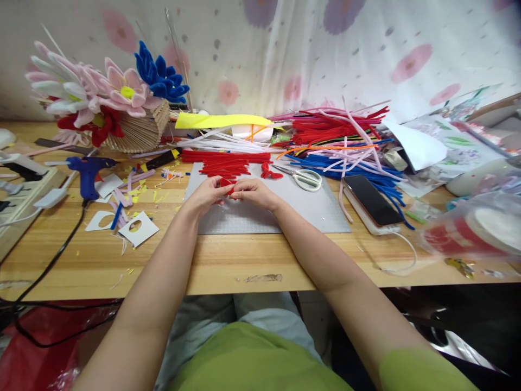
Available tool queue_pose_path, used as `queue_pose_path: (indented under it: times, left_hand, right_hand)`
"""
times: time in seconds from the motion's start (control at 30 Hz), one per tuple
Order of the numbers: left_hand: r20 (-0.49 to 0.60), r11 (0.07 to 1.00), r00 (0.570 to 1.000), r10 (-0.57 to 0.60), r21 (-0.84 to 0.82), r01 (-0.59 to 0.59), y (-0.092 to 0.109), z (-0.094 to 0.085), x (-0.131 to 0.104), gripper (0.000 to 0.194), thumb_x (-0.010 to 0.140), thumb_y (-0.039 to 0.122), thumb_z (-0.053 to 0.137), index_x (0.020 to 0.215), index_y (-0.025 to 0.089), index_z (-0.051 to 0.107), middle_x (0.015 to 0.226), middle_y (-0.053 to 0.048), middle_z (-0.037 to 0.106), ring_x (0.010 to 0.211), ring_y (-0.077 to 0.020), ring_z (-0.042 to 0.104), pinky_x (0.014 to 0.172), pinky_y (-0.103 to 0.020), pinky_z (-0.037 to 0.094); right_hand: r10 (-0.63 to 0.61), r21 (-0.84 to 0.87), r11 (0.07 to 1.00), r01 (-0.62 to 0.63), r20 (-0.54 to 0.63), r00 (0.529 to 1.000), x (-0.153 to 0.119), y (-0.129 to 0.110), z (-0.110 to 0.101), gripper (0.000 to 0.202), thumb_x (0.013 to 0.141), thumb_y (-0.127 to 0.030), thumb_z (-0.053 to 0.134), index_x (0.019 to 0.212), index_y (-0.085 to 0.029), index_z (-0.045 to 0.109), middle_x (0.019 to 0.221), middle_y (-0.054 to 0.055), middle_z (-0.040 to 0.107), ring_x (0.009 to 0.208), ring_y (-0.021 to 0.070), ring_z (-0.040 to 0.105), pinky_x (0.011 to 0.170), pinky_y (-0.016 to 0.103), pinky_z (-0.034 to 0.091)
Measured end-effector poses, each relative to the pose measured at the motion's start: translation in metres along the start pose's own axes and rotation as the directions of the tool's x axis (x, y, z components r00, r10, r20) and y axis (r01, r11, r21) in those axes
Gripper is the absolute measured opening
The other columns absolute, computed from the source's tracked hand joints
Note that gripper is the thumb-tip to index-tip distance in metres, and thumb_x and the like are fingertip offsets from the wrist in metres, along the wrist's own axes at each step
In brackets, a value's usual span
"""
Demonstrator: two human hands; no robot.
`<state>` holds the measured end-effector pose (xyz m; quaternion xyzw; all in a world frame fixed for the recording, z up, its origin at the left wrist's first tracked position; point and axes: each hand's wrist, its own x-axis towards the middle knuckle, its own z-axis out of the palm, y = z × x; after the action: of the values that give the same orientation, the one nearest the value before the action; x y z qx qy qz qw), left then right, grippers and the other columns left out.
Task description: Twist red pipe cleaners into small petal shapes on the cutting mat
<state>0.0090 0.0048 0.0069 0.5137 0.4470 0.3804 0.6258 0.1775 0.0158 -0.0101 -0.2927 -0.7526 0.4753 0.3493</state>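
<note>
Red piece: fingers of your left hand and right hand pinch it; grey mat spreads to its near edge.

This is a handicraft corner — home or small workshop, I can't tell which. A wooden table strewn with card scraps stands before a flower-patterned curtain. Red fuzzy stems lie at the far edge of a grey mat, near scissors; bundles of coloured stems heap up behind, and plush flowers stand beyond a blue glue gun
</note>
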Motion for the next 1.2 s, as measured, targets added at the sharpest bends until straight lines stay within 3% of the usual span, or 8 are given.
queue_pose_path:
  times: [0.23,0.3,0.4,0.63,0.8,0.9,1.07,1.2]
  left_hand:
    - [-0.220,0.997,0.973,0.075,0.032,-0.070,-0.006,0.002,0.007,0.035,0.054,0.039,0.078,0.069,0.013,0.060,0.063,0.000,0.060,0.052,-0.0087,0.055,0.041,-0.018,0.043]
    - [-0.266,0.993,0.957,0.115,0.054,-0.105,-0.008,0.003,0.009,0.032,0.056,0.036,0.077,0.066,0.013,0.058,0.061,0.000,0.060,0.050,-0.0089,0.055,0.041,-0.018,0.044]
    - [-0.244,0.979,0.952,0.185,0.130,-0.157,-0.013,0.005,0.012,0.027,0.054,0.029,0.079,0.065,0.013,0.060,0.058,0.000,0.059,0.049,-0.0085,0.054,0.042,-0.017,0.044]
    - [-0.251,0.976,0.947,0.201,0.128,-0.174,-0.024,0.011,0.018,0.025,0.055,0.020,0.076,0.075,0.013,0.063,0.062,0.000,0.061,0.052,-0.0106,0.058,0.043,-0.018,0.045]
    - [-0.292,0.975,0.937,0.192,0.165,-0.149,-0.028,0.009,0.019,0.020,0.057,0.014,0.072,0.073,0.013,0.061,0.057,0.002,0.058,0.048,-0.0103,0.056,0.044,-0.021,0.046]
    - [-0.284,0.963,0.934,0.215,0.222,-0.154,-0.028,0.009,0.020,0.020,0.058,0.011,0.070,0.077,0.013,0.063,0.057,0.003,0.058,0.042,-0.0086,0.053,0.040,-0.019,0.042]
    - [-0.309,0.975,0.925,0.221,0.107,-0.197,-0.022,0.015,0.018,0.024,0.054,0.005,0.071,0.075,0.013,0.063,0.061,0.002,0.060,0.049,-0.0069,0.054,0.048,-0.018,0.046]
    - [-0.336,0.988,0.937,0.094,-0.082,-0.129,-0.019,0.019,0.015,0.021,0.055,0.012,0.073,0.072,0.011,0.060,0.064,0.000,0.061,0.056,-0.0091,0.058,0.054,-0.022,0.051]
  right_hand:
    - [0.183,0.111,0.976,-0.187,0.046,0.982,-0.004,0.008,-0.005,0.035,0.069,-0.047,0.065,0.073,-0.013,0.063,0.072,0.001,0.057,0.063,0.0084,0.050,0.054,0.020,0.045]
    - [0.225,0.132,0.966,-0.222,-0.014,0.974,-0.004,0.011,-0.005,0.036,0.070,-0.048,0.063,0.078,-0.013,0.064,0.073,0.001,0.058,0.064,0.0087,0.052,0.053,0.019,0.045]
    - [0.243,0.158,0.962,-0.221,-0.140,0.960,-0.002,0.013,-0.005,0.033,0.069,-0.043,0.064,0.083,-0.014,0.062,0.070,0.000,0.059,0.061,0.0083,0.053,0.048,0.017,0.043]
    - [0.307,0.163,0.948,-0.273,-0.242,0.921,0.004,0.022,0.003,0.018,0.066,-0.028,0.064,0.072,-0.016,0.052,0.056,-0.004,0.054,0.049,0.0075,0.050,0.046,0.019,0.042]
    - [0.209,-0.124,0.952,-0.279,-0.402,0.892,0.006,0.026,0.009,0.008,0.068,-0.022,0.059,0.074,-0.016,0.057,0.062,-0.002,0.059,0.057,0.0098,0.054,0.058,0.024,0.044]
    - [0.139,-0.260,0.927,-0.271,-0.432,0.891,0.005,0.025,0.011,0.008,0.069,-0.022,0.058,0.074,-0.018,0.059,0.069,-0.001,0.063,0.063,0.0109,0.056,0.064,0.025,0.044]
    - [0.131,-0.276,0.916,-0.292,-0.483,0.866,0.004,0.024,0.009,0.009,0.071,-0.024,0.057,0.077,-0.019,0.060,0.069,-0.001,0.063,0.066,0.0120,0.057,0.067,0.026,0.043]
    - [0.134,-0.219,0.925,-0.309,-0.574,0.808,0.005,0.027,0.005,0.009,0.069,-0.023,0.056,0.076,-0.018,0.057,0.067,-0.002,0.060,0.063,0.0112,0.054,0.067,0.026,0.042]
